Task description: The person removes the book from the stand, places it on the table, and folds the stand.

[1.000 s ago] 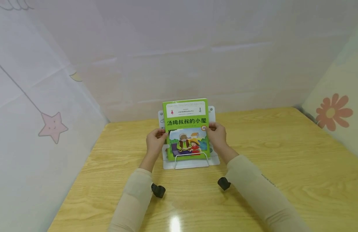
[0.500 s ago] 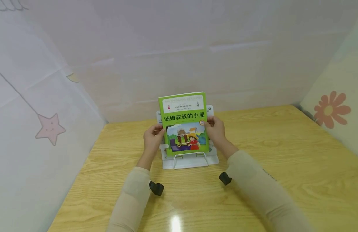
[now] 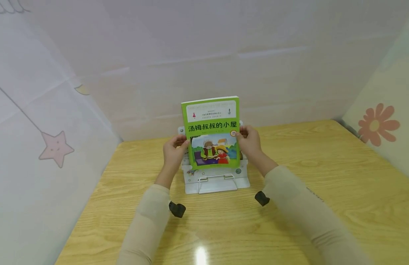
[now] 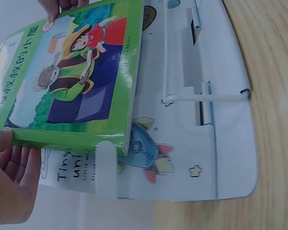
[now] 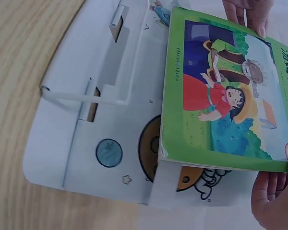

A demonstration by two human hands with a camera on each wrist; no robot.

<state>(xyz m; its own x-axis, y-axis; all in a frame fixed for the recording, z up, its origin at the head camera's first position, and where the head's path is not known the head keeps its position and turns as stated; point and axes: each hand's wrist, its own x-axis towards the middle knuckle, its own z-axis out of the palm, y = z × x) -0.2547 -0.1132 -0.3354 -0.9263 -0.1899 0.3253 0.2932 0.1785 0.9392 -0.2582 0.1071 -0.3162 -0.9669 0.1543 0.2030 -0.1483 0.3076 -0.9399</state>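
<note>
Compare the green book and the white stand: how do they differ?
The book is mostly green, the stand mostly white. The left hand and right hand grip the book, while the stand rests on the table. The book's top edge sits higher than the stand's. Both carry printed pictures.

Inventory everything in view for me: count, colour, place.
book: one, green, between the hands
book stand: one, white, behind the book
wire rest: one, white, stand's front
table: one, yellowish, under the stand
wall covering: sheet count unclear, pale, around the table
star print: one, pink, left
crescent print: one, yellow, above the star
outline print: one, grey, top left corner
flower print: one, red-orange, right
wrist cameras: two, black, at the wrists
sleeves: two, cream, on the forearms
left hand: one, bare, book's left edge
right hand: one, bare, book's right edge
</note>
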